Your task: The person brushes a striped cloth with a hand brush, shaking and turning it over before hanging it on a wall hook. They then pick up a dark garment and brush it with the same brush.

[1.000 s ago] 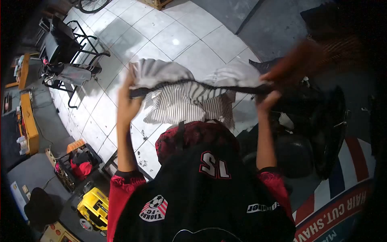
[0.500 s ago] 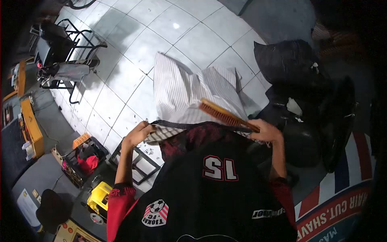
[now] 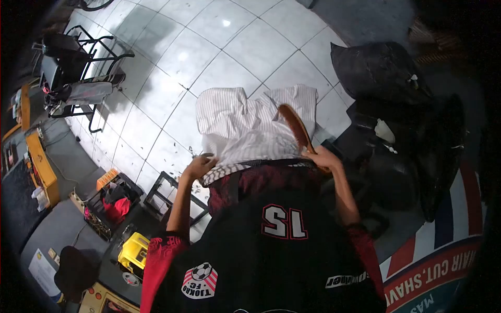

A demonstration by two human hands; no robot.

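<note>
A striped white barber cape (image 3: 224, 112) hangs spread out in front of me, over the tiled floor. My left hand (image 3: 200, 167) is closed on its near left edge, beside a dark band and checked lining. My right hand (image 3: 323, 158) is closed around the handle of a wooden brush (image 3: 295, 125) with reddish-brown bristles. The brush points up and to the left, across the right part of the cape. My right fingers are also at the cape's near right corner; whether they pinch the fabric too is hard to see.
A black chair (image 3: 68, 62) stands at the far left. Black bags (image 3: 373, 70) and a black seat lie to the right. Left of me are a crate (image 3: 112, 203) with a red cloth, a small black stool frame (image 3: 175, 193) and a yellow toy truck (image 3: 134, 250). Hair clippings dot the floor.
The cape's far part has dropped and folded nearer to me. Both hands have drawn slightly inward, and the brush has swung from nearly level to a steeper upright angle.
</note>
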